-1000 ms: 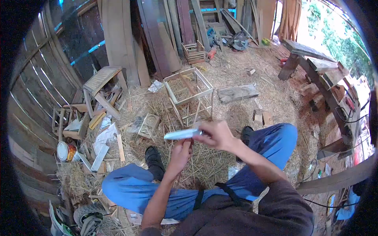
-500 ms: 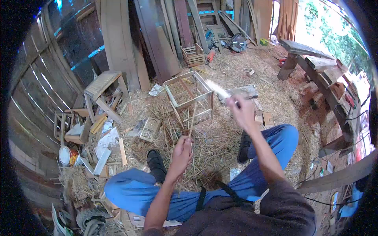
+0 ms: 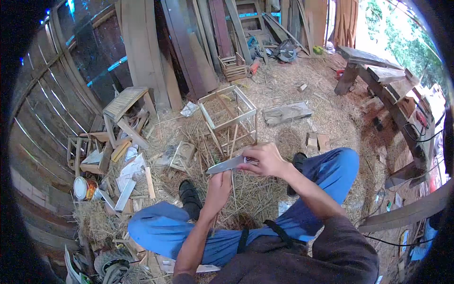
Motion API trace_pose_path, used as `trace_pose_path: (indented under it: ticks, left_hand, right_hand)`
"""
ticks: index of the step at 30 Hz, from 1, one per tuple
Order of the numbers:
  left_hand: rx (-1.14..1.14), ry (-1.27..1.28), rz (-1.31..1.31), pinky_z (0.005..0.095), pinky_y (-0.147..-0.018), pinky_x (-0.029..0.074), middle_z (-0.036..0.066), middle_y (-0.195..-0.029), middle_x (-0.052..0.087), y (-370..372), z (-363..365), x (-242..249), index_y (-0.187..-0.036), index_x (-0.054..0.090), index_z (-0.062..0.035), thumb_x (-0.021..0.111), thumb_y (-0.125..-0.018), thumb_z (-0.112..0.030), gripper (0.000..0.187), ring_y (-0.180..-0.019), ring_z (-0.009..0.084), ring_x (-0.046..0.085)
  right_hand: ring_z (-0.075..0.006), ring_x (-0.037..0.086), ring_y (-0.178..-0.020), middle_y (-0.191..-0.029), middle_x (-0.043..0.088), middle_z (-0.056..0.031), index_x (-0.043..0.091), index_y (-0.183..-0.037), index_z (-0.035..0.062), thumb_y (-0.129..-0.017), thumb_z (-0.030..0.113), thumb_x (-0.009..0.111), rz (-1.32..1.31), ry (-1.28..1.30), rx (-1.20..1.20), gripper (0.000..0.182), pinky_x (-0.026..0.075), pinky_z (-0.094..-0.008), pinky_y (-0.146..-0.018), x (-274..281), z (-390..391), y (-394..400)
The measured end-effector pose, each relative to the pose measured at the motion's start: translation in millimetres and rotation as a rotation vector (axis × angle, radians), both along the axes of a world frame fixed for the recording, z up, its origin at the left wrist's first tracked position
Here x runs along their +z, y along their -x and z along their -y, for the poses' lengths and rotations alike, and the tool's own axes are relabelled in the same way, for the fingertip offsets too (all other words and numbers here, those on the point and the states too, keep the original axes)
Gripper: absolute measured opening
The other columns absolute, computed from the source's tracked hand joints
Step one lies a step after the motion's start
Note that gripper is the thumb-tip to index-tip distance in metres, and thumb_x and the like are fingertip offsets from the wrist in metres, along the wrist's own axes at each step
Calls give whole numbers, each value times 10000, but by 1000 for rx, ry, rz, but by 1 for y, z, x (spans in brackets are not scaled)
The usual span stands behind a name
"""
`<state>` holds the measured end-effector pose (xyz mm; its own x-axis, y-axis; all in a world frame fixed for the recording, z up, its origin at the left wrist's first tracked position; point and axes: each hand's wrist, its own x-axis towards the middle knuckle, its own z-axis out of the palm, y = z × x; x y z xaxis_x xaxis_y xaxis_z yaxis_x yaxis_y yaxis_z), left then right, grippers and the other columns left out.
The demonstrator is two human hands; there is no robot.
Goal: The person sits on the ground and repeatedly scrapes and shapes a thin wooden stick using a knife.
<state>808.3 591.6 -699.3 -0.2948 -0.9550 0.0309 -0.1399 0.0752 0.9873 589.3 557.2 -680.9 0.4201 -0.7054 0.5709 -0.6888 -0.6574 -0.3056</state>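
The left hand (image 3: pixel 219 190) pinches a stick (image 3: pixel 234 140), seemingly for steadiness. The right hand (image 3: pixel 267 161) clasps a knife (image 3: pixel 224 165), blade towards 9 o'clock.

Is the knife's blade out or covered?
Out: the knife shows its bare blade, extending from the right hand toward the left hand.

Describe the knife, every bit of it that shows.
The knife has a broad, smooth, grey blade that looks like metal, its tip pointing left and slightly down in the view. The right hand grips its handle, mostly hidden by the fingers. The blade crosses in front of a thin stick, close to the left hand; whether it touches either is unclear.
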Motion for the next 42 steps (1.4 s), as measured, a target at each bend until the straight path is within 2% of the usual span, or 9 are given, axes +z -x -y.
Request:
trace_pose_path:
  ticks: [4, 6, 9, 14, 20, 24, 27, 32, 42]
  left_hand:
    - [-100, -242, -148, 228, -445, 326, -44, -635, 397, -6, 2, -6, -861, 481, -92, 412, -1062, -334, 322, -520, 36, 395]
    - [-145, -212, -126, 216, -439, 323, -51, -640, 394, -7, -1, -7, -862, 472, -102, 410, -1065, -342, 320, -509, 32, 380]
    - [-115, -176, -149, 206, -439, 296, -66, -661, 392, -2, -1, -7, -893, 490, -108, 424, -1062, -359, 310, -514, 19, 354]
    - [-21, -291, -244, 213, -438, 260, -69, -654, 385, 0, 9, -16, -954, 534, -87, 435, -1058, -369, 317, -508, 19, 337]
    - [-67, -166, -267, 191, -444, 282, -71, -718, 422, 2, 6, -33, -1047, 550, -95, 454, -1055, -346, 269, -559, 11, 367]
    - [-31, -260, -272, 226, -455, 284, -75, -678, 379, 4, 3, -28, -1106, 547, -79, 420, -1046, -208, 191, -528, 30, 347]
    - [-22, -62, -29, 240, -472, 297, -55, -682, 395, -1, 10, -48, -1044, 568, -63, 411, -1045, -224, 225, -545, 48, 365]
    - [-28, -211, -171, 270, -465, 301, -34, -657, 391, 7, 9, -35, -889, 553, -68, 408, -1059, -304, 325, -526, 73, 376]
    - [-75, -352, -328, 221, -360, 256, -54, -640, 352, 4, 15, -12, -895, 446, -116, 424, -1059, -330, 270, -420, 48, 316]
  right_hand:
    - [-261, 578, -484, -623, 631, -94, 728, -916, 124, -858, 377, 712, 158, -44, -251, 261, 459, -390, -502, -6, 22, 30]
    - [-349, 641, -605, -643, 633, -147, 693, -892, 116, -894, 447, 651, 241, -215, -581, 334, 484, -444, -558, 15, 26, 49]
    - [-373, 645, -671, -713, 642, -164, 673, -961, 108, -929, 389, 608, 252, -196, -674, 290, 488, -466, -612, 23, 23, 57]
    - [-387, 618, -843, -865, 611, -188, 595, -992, 62, -906, 199, 590, 105, -128, -213, 162, 470, -489, -725, 10, -6, 1]
    - [-405, 589, -804, -812, 572, -159, 531, -959, 59, -914, 180, 595, 102, -155, 98, 144, 453, -497, -711, -17, -8, -26]
    - [-400, 586, -797, -825, 574, -155, 529, -947, 62, -921, 246, 605, 53, -75, 140, 201, 454, -492, -702, -22, -2, -23]
    - [-387, 585, -800, -822, 576, -142, 536, -944, 72, -920, 272, 605, 51, -21, 197, 213, 458, -478, -711, -21, -9, -25]
    - [-340, 591, -812, -805, 569, -106, 552, -913, 93, -887, 269, 643, -41, -17, 106, 199, 462, -439, -734, -25, 2, -20]
    - [-315, 598, -796, -820, 592, -102, 605, -935, 91, -863, 271, 662, -146, 81, -77, 202, 463, -426, -723, -18, 10, -4]
